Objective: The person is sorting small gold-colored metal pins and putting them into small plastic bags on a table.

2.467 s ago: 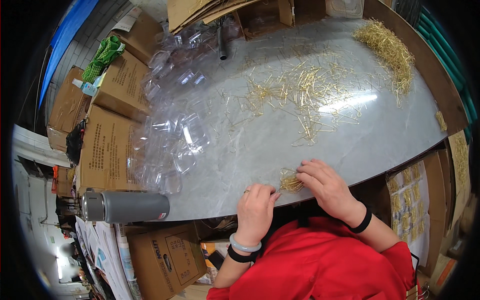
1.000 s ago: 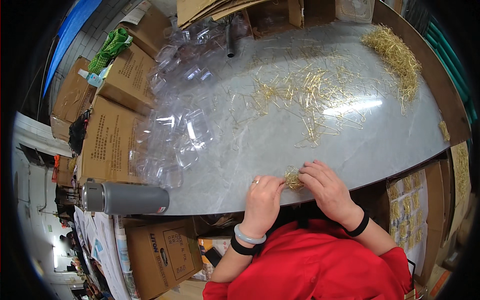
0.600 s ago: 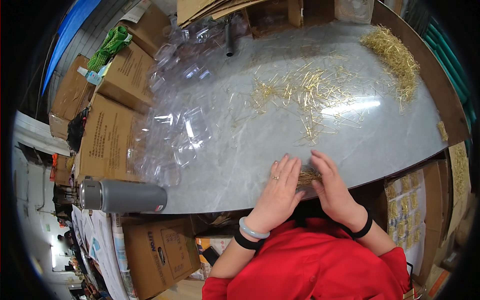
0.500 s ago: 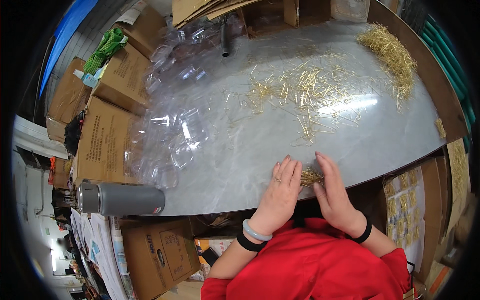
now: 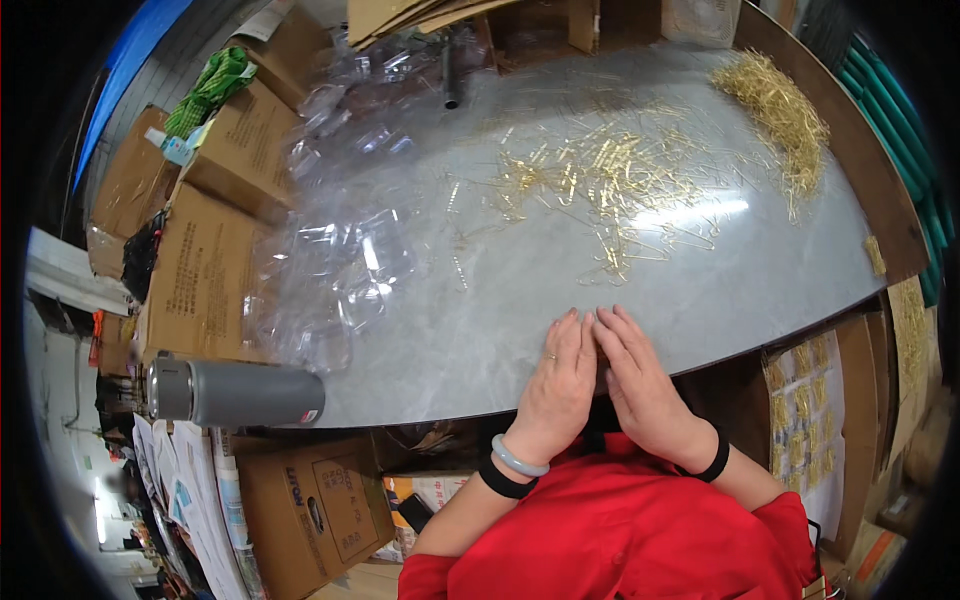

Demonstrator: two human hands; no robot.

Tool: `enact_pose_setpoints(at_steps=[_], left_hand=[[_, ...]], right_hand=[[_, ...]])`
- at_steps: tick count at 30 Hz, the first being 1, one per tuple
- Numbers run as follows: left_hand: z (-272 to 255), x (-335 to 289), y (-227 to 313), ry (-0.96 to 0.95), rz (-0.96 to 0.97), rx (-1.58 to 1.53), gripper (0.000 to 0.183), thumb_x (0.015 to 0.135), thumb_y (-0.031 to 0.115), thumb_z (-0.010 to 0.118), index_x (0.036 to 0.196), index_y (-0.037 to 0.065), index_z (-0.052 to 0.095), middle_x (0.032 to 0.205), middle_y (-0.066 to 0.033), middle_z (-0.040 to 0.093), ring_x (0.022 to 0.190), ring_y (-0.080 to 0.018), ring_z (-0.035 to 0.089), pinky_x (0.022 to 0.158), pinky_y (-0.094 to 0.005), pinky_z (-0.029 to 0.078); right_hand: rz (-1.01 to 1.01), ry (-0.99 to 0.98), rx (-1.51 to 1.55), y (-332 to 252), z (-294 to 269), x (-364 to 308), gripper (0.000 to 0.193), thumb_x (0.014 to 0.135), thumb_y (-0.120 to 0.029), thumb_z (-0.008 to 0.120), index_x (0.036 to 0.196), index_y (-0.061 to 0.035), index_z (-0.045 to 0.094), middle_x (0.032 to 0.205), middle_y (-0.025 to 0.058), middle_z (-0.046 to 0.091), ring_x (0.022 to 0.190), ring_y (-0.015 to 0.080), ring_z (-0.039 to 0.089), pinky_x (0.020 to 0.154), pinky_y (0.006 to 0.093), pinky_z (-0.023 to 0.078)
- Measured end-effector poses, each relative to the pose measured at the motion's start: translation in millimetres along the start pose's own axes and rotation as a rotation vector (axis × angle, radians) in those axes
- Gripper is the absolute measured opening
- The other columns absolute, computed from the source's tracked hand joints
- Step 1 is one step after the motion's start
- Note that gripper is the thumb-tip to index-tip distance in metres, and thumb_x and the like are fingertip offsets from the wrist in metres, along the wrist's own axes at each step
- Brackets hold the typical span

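My left hand (image 5: 560,375) and my right hand (image 5: 640,385) meet at the table's near edge. Their straight fingers press together at the tips, with the palms cupped inward. Between them they hold a small bundle of thin gold wire hooks, which now lies hidden under the fingers. Beyond the fingertips, loose gold wire hooks (image 5: 610,175) are scattered over the grey tabletop (image 5: 450,340). A thick heap of the same hooks (image 5: 775,115) lies at the far right, against the table's raised border.
Clear plastic boxes (image 5: 340,260) pile up on the table's left side, beside cardboard cartons (image 5: 205,280). A grey flask (image 5: 240,392) lies at the near left edge. A dark tube (image 5: 450,80) sticks out at the back. Bundled gold hooks (image 5: 805,400) sit in a carton below right.
My right hand has moved left against my left hand. The gap between them has closed, and the gold bundle seen there before is now covered.
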State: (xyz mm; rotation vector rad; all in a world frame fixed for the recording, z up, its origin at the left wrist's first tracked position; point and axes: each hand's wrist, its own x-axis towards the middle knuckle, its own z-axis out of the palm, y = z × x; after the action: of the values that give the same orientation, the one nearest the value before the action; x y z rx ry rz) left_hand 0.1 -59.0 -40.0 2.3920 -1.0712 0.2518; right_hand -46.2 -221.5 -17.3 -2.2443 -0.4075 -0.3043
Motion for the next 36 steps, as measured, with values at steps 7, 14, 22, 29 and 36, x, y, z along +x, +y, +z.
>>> enact_pose_setpoints(at_steps=[7, 14, 22, 29, 36], left_hand=[[16, -11, 5, 0.139, -0.058, -0.066, 0.069, 0.093, 0.003, 0.053, 0.155, -0.008, 0.024, 0.144, -0.0293, 0.047, 0.134, -0.0458, 0.048, 0.112, -0.0461, 0.044], [-10, -5, 7, 0.092, -0.208, -0.452, 0.068, 0.094, 0.004, 0.062, 0.155, -0.003, 0.032, 0.149, -0.029, 0.042, 0.133, -0.0468, 0.049, 0.111, -0.0465, 0.044], [-117, 41, -113, 0.066, -0.393, 0.233, 0.05, 0.093, 0.021, 0.067, 0.132, -0.007, 0.056, 0.136, -0.0299, 0.056, 0.129, -0.0466, 0.052, 0.107, -0.0472, 0.045], [-118, 75, -170, -0.169, -0.933, 0.529, 0.103, 0.082, 0.059, 0.071, 0.16, 0.007, 0.027, 0.163, -0.0321, 0.019, 0.141, -0.0568, 0.035, 0.114, -0.0663, 0.027], [-111, 42, -151, -0.341, -0.574, 0.31, 0.104, 0.082, 0.053, 0.075, 0.161, 0.009, 0.024, 0.162, -0.0321, 0.021, 0.146, -0.0496, 0.033, 0.118, -0.0598, 0.027]], right_hand=[[-0.125, -0.111, -0.289, 16, -2, 3, 0.054, 0.085, 0.004, 0.055, 0.138, 0.0075, 0.05, 0.14, 0.0224, 0.053, 0.136, 0.0416, 0.048, 0.114, 0.0484, 0.041], [-0.191, -0.026, -0.339, 15, 0, 7, 0.042, 0.085, 0.003, 0.056, 0.127, 0.0059, 0.06, 0.129, 0.0191, 0.061, 0.125, 0.0382, 0.056, 0.106, 0.0458, 0.048], [-0.195, 0.075, -0.291, 21, -1, 7, 0.043, 0.079, 0.008, 0.061, 0.122, 0.0037, 0.063, 0.124, 0.0162, 0.064, 0.122, 0.0363, 0.059, 0.103, 0.0443, 0.05], [-0.209, 0.099, -0.306, 24, 2, 6, 0.043, 0.079, 0.007, 0.061, 0.122, 0.0031, 0.063, 0.124, 0.0159, 0.064, 0.123, 0.035, 0.059, 0.104, 0.0424, 0.051], [-0.173, 0.067, -0.283, 25, 0, 3, 0.043, 0.081, 0.006, 0.061, 0.124, 0.0029, 0.062, 0.126, 0.0157, 0.062, 0.124, 0.0351, 0.058, 0.104, 0.0419, 0.05]])
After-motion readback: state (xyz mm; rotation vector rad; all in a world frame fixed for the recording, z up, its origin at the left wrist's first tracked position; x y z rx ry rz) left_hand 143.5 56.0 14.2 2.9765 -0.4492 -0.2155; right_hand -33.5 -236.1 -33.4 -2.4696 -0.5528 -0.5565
